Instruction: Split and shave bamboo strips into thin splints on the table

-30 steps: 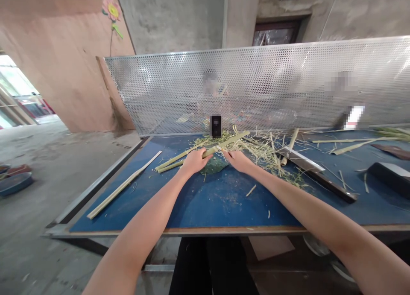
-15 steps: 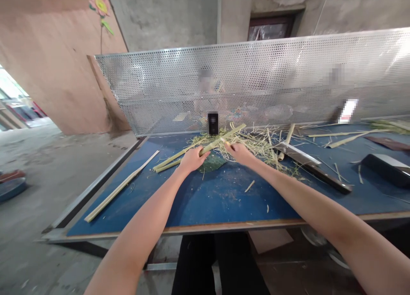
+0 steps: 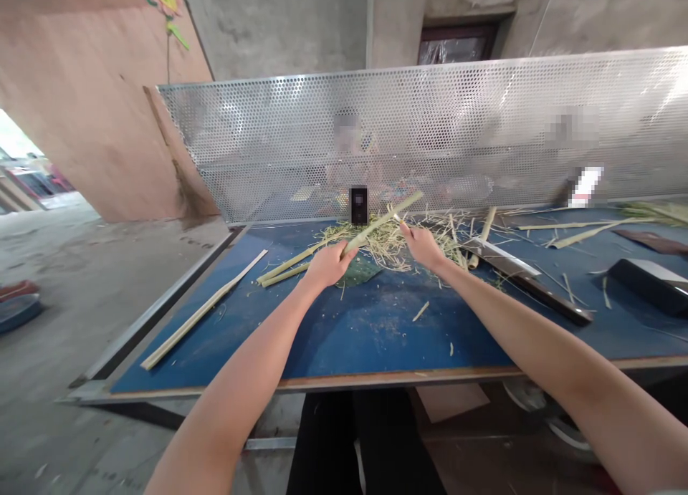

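My left hand is closed around the lower end of a pale green bamboo strip, which slants up to the right above the table. My right hand is closed on what looks like a small knife. Its pale tip lies close to the strip's right side; whether they touch I cannot tell. Below and behind both hands spreads a heap of thin bamboo shavings. A dark green leaf-like piece lies beside my left hand.
On the blue table lie a split strip at left, two bamboo pieces, a large dark-handled knife and a black block-like object at right. A small black device stands before the perforated metal screen; a blurred person is behind.
My right hand has moved up and to the right along the strip, carrying the small knife. The strip's far end has risen slightly; my left hand still grips it.
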Motion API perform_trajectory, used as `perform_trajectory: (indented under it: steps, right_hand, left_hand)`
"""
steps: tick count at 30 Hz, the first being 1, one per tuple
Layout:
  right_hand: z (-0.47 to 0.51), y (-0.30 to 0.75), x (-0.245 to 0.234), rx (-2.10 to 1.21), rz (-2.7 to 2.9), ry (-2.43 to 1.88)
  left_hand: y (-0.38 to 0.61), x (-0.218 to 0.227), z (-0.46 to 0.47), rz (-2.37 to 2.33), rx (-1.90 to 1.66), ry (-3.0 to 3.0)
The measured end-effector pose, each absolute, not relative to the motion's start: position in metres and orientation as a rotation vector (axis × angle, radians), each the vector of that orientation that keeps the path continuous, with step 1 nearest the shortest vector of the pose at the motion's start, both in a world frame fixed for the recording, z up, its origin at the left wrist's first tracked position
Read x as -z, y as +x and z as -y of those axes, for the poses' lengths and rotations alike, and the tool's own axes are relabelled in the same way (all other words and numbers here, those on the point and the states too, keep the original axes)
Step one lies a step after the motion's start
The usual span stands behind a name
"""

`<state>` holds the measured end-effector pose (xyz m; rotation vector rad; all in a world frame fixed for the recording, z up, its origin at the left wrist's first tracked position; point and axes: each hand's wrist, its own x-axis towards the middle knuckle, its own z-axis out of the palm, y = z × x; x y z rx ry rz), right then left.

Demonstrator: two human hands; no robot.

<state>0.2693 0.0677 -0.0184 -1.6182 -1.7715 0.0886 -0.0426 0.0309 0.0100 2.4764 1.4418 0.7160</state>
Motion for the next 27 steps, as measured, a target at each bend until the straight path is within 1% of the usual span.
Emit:
perform_trajectory:
  steps: [3,7,15,27]
  right_hand:
    - [-0.066,0.265,0.019,-0.063,1.761,-1.61]
    - [-0.057,0.244,0.024,-0.138,1.873,-1.555]
    - [-0.033,0.213,0.021,-0.26,2.086,-1.422]
    - [-0.047,0.219,0.033,-0.272,2.038,-1.472]
  left_hand:
    - [-0.05,-0.009,-0.037,-1.561,-0.828,2.392]
    - [-0.055,-0.006,-0.04,-1.613,-0.799,2.379]
    - [-0.046,-0.003,-0.036,-1.543,-0.678,2.469]
    - [-0.042,0.0,-0.037,-1.444,-0.664,2.53]
